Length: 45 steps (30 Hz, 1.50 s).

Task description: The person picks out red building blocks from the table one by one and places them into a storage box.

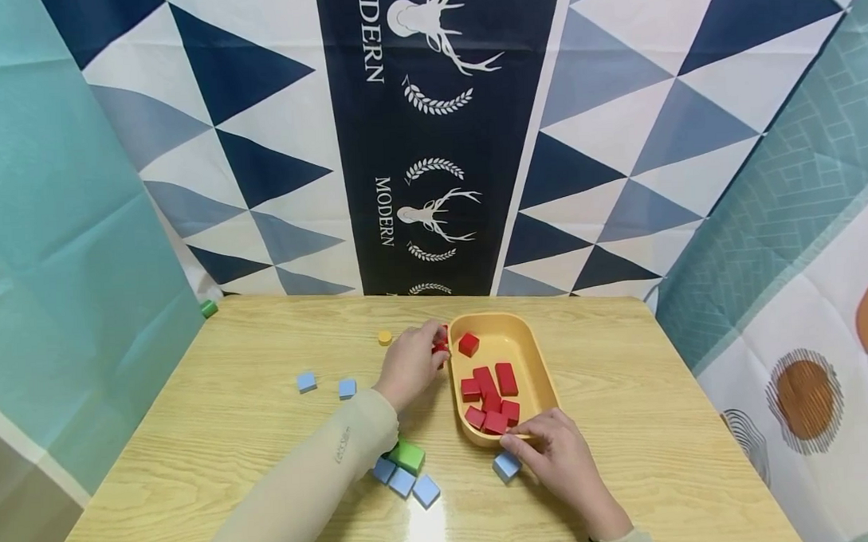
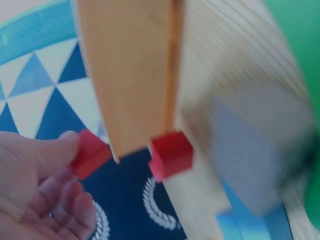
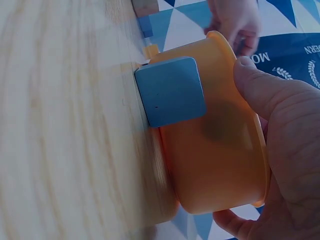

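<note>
The left sleeve (image 1: 319, 474), nearest, ends in the left hand (image 1: 408, 363), pinching a red block (image 2: 93, 156) just outside the yellow tub (image 1: 523, 352), which lies at that hand's three o'clock, long axis roughly twelve-to-six, while the right hand (image 1: 564, 462) grips the tub's five-o'clock end.

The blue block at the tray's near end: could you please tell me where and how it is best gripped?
I'd pinch two opposite flat sides of the blue block, probably coming from the near left: it is boxy, the orange tray stands close beyond, and the right hand on the tray's rim crowds its right.
</note>
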### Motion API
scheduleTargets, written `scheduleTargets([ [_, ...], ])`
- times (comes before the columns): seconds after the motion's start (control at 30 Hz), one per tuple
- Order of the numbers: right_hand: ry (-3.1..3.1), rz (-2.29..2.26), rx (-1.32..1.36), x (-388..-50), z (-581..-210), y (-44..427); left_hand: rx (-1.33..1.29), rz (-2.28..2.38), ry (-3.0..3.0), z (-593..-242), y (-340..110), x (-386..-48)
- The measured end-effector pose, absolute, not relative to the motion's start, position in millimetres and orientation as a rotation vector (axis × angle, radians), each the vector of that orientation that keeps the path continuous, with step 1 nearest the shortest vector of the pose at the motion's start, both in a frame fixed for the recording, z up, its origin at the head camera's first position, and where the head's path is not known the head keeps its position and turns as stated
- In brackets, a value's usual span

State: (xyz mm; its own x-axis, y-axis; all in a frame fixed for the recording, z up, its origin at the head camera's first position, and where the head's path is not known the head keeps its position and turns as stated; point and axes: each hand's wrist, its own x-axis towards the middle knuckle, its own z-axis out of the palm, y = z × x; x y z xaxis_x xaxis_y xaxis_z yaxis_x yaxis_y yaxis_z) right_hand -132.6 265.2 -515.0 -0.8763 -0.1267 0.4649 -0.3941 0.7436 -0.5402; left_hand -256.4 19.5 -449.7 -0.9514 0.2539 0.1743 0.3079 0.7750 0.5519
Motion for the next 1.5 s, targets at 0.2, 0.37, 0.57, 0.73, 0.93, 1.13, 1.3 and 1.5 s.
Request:
scheduleTargets([
  [0.2, -2.550, 0.940, 0.400, -133.8, -517.0, 266.2, -0.527, -0.982, -2.887, -450.3, 40.3, -250.8],
  [0.37, -2.548, 0.926, 0.396, -134.0, -519.3, 266.7, -0.559, -0.967, -2.914, -459.8, 46.4, -251.5],
  [0.57, -2.569, 0.922, 0.372, -134.3, -516.8, 267.2, -0.555, -0.919, -2.830, -463.0, 31.4, -265.2],
  [0.73, -2.564, 0.929, 0.379, -134.1, -516.1, 266.1, -0.392, -0.981, -2.893, -469.4, 3.9, -281.1],
  [0.93, -2.542, 0.921, 0.392, -133.1, -516.9, 265.4, -0.403, -0.926, -3.060, -477.1, -10.4, -285.8],
  [1.13, -2.541, 0.926, 0.387, -132.4, -516.7, 264.1, -0.522, -0.813, -3.102, -478.8, -0.6, -286.5],
  [1.3, -2.547, 0.938, 0.394, -132.3, -516.8, 263.2, -0.554, -0.694, -3.127, -480.7, 7.2, -285.5],
  [1.5, -2.568, 0.948, 0.364, -131.7, -515.2, 264.5, -0.593, -0.630, -3.119, -480.1, 9.0, -285.1],
])
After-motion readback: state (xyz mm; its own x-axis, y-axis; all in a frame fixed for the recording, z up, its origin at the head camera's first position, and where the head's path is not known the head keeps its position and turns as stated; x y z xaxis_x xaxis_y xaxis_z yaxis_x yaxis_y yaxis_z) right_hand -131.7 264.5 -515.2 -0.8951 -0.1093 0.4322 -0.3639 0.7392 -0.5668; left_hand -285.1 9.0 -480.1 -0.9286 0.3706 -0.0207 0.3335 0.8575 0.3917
